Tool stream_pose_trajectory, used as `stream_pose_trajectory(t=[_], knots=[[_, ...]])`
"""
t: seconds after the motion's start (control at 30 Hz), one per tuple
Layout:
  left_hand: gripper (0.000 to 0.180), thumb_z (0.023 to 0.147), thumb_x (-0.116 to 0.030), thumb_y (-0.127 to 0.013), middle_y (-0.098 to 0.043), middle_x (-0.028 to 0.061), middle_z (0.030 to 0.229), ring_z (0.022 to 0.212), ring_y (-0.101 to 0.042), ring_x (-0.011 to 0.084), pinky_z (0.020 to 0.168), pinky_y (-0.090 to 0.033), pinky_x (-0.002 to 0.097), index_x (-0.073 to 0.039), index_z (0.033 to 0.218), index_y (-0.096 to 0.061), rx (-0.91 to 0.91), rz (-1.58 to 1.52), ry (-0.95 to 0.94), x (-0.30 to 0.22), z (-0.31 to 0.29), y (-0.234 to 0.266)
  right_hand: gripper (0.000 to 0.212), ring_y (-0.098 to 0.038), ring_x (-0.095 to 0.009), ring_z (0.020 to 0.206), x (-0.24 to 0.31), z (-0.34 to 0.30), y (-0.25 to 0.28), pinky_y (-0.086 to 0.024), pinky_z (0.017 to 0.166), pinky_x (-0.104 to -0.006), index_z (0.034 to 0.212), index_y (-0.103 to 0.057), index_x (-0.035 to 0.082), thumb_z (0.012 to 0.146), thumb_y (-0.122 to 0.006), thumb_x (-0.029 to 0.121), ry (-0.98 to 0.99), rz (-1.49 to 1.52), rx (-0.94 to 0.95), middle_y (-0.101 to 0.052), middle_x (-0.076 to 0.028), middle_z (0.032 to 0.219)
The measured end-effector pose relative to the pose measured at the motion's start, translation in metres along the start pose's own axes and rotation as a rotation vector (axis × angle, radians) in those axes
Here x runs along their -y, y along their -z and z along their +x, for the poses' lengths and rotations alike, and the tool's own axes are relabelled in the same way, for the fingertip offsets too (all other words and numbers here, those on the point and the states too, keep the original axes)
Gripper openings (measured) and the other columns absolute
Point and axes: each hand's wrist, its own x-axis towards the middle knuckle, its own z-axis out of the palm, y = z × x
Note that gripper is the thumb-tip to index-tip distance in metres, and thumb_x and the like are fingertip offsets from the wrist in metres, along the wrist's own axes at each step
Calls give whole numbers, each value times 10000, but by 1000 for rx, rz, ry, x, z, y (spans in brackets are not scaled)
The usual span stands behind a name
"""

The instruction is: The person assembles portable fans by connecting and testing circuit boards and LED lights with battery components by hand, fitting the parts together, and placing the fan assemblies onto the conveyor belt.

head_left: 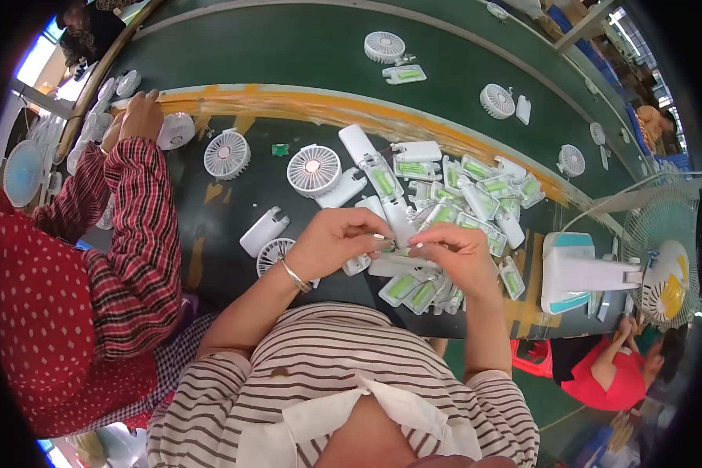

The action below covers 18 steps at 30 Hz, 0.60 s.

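Handle parts [478,200] lie heaped on the table [226,226], left of a large fan [612,273].

Pinched in the left grip [331,238] is a small white-tipped part [379,236], short and held roughly crosswise. A similar small white sliver [419,244] shows at the fingertips of the right grip [456,246], just apart from it; both are too small to identify further. Between and beyond them a smooth white handle shell [401,221] lies lengthwise, its near end partly hidden by the fingers. Just below, a longish white casing [405,268] lies crosswise, next to jumbled clear-and-white housings [404,288] showing bright green cells.
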Motion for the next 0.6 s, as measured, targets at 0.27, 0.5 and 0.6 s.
stream_pose_trajectory(t=[0.27, 0.5, 0.6], knots=[[187, 793, 45, -636, -623, 51, 915, 841, -611, 106, 739, -497, 238, 21, 967, -572, -134, 3, 41, 0, -7, 4, 166, -586, -111, 701, -20, 15, -17, -448, 647, -222, 881, -702, 26, 733, -656, -32, 65, -5, 156, -648, -48, 806], [231, 818, 48, -566, -636, 66, 933, 811, -619, 101, 701, -493, 211, 32, 1045, -608, -69, 55, 55, -3, 2, 1, 179, -621, -109, 683, -5, 5, -23, -501, 611, -219, 931, -635, -20, 756, -644, -60, -168, 291, 34, -641, -61, 775], [273, 808, 53, -581, -633, 62, 919, 793, -621, 104, 691, -494, 209, 20, 1079, -576, -126, -18, -5, 2, 1, 0, 129, -619, -112, 659, -16, 12, -19, -502, 599, -224, 862, -631, -24, 742, -659, -62, -198, 304, 99, -644, -69, 753]])
